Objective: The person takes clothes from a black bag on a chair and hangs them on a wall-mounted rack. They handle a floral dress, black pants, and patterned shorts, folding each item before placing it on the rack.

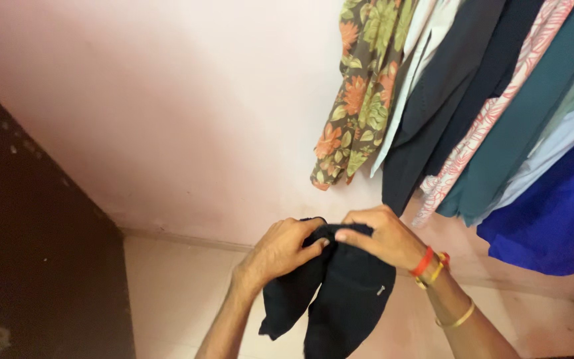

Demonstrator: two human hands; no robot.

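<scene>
A dark navy garment (340,299) with a small zip hangs down in front of me, bunched at its top edge. My left hand (284,247) grips that top edge from the left, fingers curled over the cloth. My right hand (383,236) grips the same edge from the right, thumb and fingers pinching it; red thread and gold bangles sit on that wrist. Both hands meet close together at the top of the garment.
A row of hanging clothes fills the upper right: a floral shirt (360,86), dark garments (446,100), a pink patterned one (493,113) and a bright blue one (559,213). A pink wall (167,106) stands behind, a dark wooden cupboard (28,252) at the left, pale floor (174,292) below.
</scene>
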